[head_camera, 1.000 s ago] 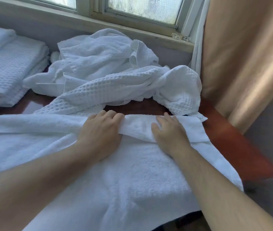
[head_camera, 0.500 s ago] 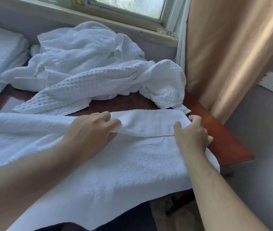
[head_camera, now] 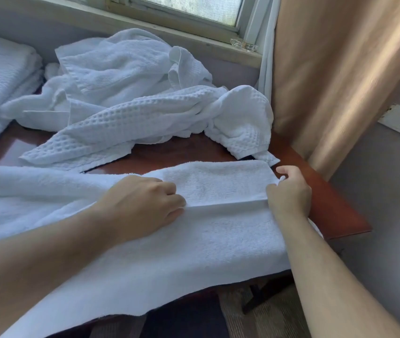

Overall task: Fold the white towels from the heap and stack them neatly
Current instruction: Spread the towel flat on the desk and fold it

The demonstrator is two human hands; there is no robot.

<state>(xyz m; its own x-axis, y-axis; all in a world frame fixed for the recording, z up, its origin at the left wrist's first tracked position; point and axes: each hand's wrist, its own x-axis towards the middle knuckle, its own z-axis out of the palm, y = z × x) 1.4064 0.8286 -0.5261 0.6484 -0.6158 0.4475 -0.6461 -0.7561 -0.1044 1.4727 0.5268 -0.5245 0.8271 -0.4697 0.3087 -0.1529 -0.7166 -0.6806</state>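
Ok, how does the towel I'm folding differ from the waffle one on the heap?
The spread towel is plush terry; the waffle towel has a grid weave. The spread towel lies flat, its far edge folded over; the waffle towel lies crumpled. Both are white.

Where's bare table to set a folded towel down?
Bare wood shows in a strip between the heap and the spread towel, and along the table edge beyond the right hand. The back is crowded by heap and folded stack.
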